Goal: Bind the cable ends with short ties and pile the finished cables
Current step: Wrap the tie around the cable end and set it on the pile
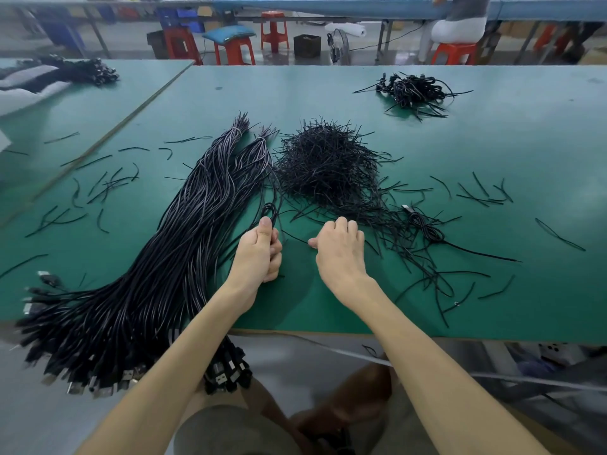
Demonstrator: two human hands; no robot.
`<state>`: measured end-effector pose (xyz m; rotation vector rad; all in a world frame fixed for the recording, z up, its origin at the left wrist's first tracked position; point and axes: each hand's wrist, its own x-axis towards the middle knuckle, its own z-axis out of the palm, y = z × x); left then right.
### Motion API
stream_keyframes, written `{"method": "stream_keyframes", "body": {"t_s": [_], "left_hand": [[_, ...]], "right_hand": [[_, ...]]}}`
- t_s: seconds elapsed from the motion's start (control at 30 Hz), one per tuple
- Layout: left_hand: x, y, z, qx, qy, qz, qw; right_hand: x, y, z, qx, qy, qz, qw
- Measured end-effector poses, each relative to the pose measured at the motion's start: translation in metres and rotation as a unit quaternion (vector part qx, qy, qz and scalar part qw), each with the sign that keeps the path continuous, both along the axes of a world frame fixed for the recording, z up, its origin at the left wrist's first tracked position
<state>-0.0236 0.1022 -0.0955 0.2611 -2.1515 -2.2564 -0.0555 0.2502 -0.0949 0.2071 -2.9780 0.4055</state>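
My left hand (262, 251) grips a folded black cable (270, 211) whose loop sticks up above my thumb. My right hand (340, 246) lies palm down at the near edge of a heap of short black ties (328, 165), fingers curled among them; I cannot see whether it holds one. A thick bundle of long black cables (170, 257) runs from the table's middle down over the front edge at left, USB plugs hanging there. A small pile of bound cables (414, 90) sits at the far right. One coiled cable (425, 224) lies right of my right hand.
Loose ties (98, 188) are scattered over the green table (492, 152). Another cable heap (72, 72) lies on the neighbouring table at far left. Red stools (235, 49) and a seated person (460, 21) are beyond the far edge.
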Motion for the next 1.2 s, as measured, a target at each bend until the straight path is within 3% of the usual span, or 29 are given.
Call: {"method": "stream_keyframes", "body": {"t_s": [0.07, 0.13, 0.2, 0.3, 0.4, 0.63, 0.9, 1.03, 1.2], "left_hand": [[0.000, 0.000, 0.001, -0.009, 0.001, -0.001, 1.000], [0.000, 0.002, 0.002, -0.021, -0.001, 0.001, 1.000], [-0.002, 0.006, 0.003, -0.038, -0.005, 0.004, 0.999], [-0.003, 0.011, 0.005, -0.073, 0.009, -0.010, 0.997], [-0.002, 0.016, 0.006, -0.091, 0.046, -0.037, 0.994], [0.000, 0.019, 0.006, -0.107, 0.069, -0.078, 0.989], [0.003, 0.012, 0.013, -0.042, -0.013, -0.135, 0.990], [0.006, -0.001, 0.024, 0.058, -0.068, -0.253, 0.963], [0.012, -0.009, 0.034, 0.066, -0.118, -0.369, 0.920]], "right_hand": [[0.003, 0.004, 0.002, -0.057, -0.002, -0.005, 0.998], [0.004, 0.011, 0.005, -0.227, -0.035, -0.025, 0.973], [0.007, 0.014, 0.012, -0.438, -0.096, -0.032, 0.893], [0.014, 0.014, 0.018, -0.565, -0.114, 0.014, 0.817], [0.019, 0.011, 0.018, -0.594, -0.128, 0.047, 0.793], [0.023, 0.012, 0.015, -0.591, -0.130, 0.051, 0.794], [0.025, 0.026, 0.015, -0.595, -0.155, 0.075, 0.785], [0.026, 0.037, 0.020, -0.593, -0.209, 0.139, 0.765], [0.026, 0.052, 0.030, -0.561, -0.292, 0.271, 0.725]]}}
